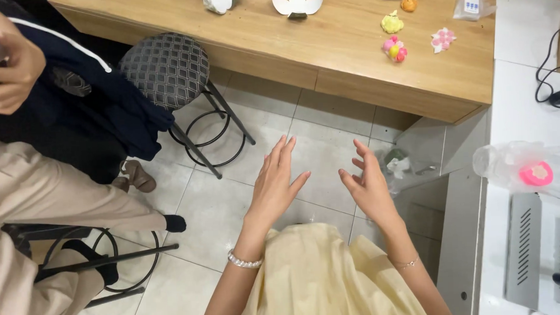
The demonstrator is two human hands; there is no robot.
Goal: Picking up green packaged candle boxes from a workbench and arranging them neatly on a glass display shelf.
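Note:
My left hand (274,182) is held out flat over my lap, fingers spread and empty, a pearl bracelet on the wrist. My right hand (369,185) hovers beside it, fingers loosely curled apart, holding nothing; a thin chain sits on that wrist. Both hands float above the pale tiled floor (219,203) and my yellow skirt (321,280). They touch nothing and are a hand's width apart.
A wooden table (351,55) ahead carries small coloured clay flowers (395,48) and a white paper piece (297,1). A round padded stool (165,65) stands left of centre. Another person (39,184) sits at left. A white counter (527,118) with a plastic bag (522,171) lies right.

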